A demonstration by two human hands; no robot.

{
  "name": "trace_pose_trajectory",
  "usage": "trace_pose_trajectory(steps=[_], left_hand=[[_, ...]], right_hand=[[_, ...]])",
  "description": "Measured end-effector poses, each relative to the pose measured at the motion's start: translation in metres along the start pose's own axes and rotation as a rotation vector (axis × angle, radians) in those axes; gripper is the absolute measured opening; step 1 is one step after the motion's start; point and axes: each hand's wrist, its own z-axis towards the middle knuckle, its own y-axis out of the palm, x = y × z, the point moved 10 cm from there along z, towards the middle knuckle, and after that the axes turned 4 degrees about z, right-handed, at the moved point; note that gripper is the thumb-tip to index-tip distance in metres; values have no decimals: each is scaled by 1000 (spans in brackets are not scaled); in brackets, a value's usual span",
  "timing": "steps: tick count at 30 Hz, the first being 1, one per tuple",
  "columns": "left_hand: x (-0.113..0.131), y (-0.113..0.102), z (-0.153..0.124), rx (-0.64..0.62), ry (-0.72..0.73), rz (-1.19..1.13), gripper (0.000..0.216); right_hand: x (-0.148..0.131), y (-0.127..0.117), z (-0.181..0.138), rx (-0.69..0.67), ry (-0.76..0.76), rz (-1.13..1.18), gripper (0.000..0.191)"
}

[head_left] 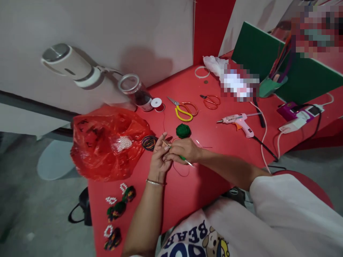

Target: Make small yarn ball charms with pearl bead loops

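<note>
My right hand is closed around a crochet hook with a green grip; its metal end sticks out below the hand, towards me. The hook's other end points at the fingers of my left hand, which pinch dark red thread. That thread runs up to a spool of red thread by the jar. A loose loop of thread lies on the table beneath the hands. Just beyond them sits a ball of green yarn, and a bundle of dark multicoloured cord lies left of my fingers. Any small stitches between the fingertips are hidden.
A red plastic bag holds a packet of white beads. Yellow-and-orange scissors, orange-handled snips and a pink glue gun lie beyond. Beaded yarn pieces rest left on the red table.
</note>
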Motion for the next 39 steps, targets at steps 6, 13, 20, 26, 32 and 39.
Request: trace_pose_trajectory(steps=[6,13,20,26,32,39], left_hand=[[8,11,0,-51,124,-22,63],[9,9,3,55,261,56,76],[9,-3,1,194,250,-41,97],[2,2,-2,196,161,-169,95],[6,2,-4,198,138,-191,87],[22,-4,-5,199,166,-84,86]], right_hand=[[5,-22,0,161,174,236,19],[26,-24,-22,229,481,215,27],[9,-16,-12,130,233,74,21],[4,-15,-15,91,146,-43,31],[-1,-24,-15,138,95,43,32],[4,-24,-14,107,118,102,31]])
